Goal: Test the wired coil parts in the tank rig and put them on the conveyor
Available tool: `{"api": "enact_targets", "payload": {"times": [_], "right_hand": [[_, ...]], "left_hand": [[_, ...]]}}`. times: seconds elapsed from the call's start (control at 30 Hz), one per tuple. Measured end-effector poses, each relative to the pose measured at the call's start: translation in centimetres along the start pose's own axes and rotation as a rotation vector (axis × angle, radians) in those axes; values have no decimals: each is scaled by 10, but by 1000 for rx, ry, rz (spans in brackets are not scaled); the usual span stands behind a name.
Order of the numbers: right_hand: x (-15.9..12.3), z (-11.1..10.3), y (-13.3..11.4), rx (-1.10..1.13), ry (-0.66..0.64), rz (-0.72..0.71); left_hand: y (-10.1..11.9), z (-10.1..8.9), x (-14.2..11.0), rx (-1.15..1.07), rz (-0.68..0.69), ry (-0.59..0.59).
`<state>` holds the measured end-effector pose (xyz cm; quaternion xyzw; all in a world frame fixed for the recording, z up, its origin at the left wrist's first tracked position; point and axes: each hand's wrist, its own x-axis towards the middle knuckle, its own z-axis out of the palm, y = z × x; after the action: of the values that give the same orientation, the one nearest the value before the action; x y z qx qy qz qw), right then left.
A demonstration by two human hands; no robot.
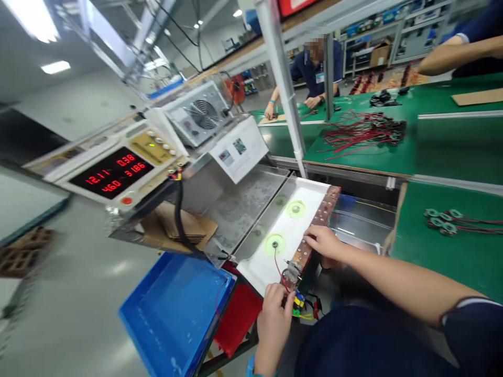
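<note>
My left hand [273, 317] is closed at the lower end of a white test board [288, 228], its fingertips pinching a thin red wire [280, 267]. The wire runs up to a small round dark part [275, 244] seated on the nearer of two yellow-green discs. A metal clamp [291, 272] sits just beyond these fingertips. My right hand [324, 243] lies with loosely bent fingers on the brown, screw-studded strip [324, 207] along the board's right edge; nothing shows in it. The farther yellow-green disc [296, 209] carries a pale round centre.
A meter [112, 170] with red digits stands left, near a fan-vented box [196, 112]. A blue tray [175, 314] is below left. Green benches hold red-wired parts [365, 131] and several ring-shaped parts [446, 221]. Co-workers' arms [459, 55] are across the bench.
</note>
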<state>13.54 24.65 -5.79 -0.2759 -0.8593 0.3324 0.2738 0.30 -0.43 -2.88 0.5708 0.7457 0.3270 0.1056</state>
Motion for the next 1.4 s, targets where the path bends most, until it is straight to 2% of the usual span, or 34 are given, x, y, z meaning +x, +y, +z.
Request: {"api": "enact_targets", "payload": {"times": [0.2, 0.63, 0.77, 0.87, 0.93, 0.97, 1.03, 1.1, 1.17, 1.27, 1.37, 1.4], "right_hand": [[0, 0, 1, 1, -11, -6], [-1, 3, -10, -142, -34, 24], [-3, 5, -10, -164, -13, 23], [-4, 5, -19, -216, -8, 9], [2, 7, -30, -269, -33, -17], [8, 9, -36, -295, -57, -34], [26, 18, -48, -332, -133, -70], [49, 30, -58, -360, -264, -77], [72, 46, -66, -408, -456, -49], [97, 69, -73, -464, -680, 8], [108, 88, -73, -446, -736, 48], [108, 91, -72, -411, -716, 52]], "left_hand": [[-2, 5, -3, -12, -2, 40], [-12, 4, 0, -67, -52, -19], [-11, 6, 2, -136, -59, 30], [-11, 3, 7, -207, -99, 2], [-15, -1, 13, -307, -186, -30], [-19, -3, 18, -366, -255, -24], [-30, -4, 30, -494, -403, 72], [-43, -3, 44, -643, -520, 248], [-52, 1, 56, -787, -596, 397], [-61, 7, 62, -858, -612, 465], [-67, 11, 62, -857, -560, 460], [-69, 13, 63, -865, -558, 464]]}}
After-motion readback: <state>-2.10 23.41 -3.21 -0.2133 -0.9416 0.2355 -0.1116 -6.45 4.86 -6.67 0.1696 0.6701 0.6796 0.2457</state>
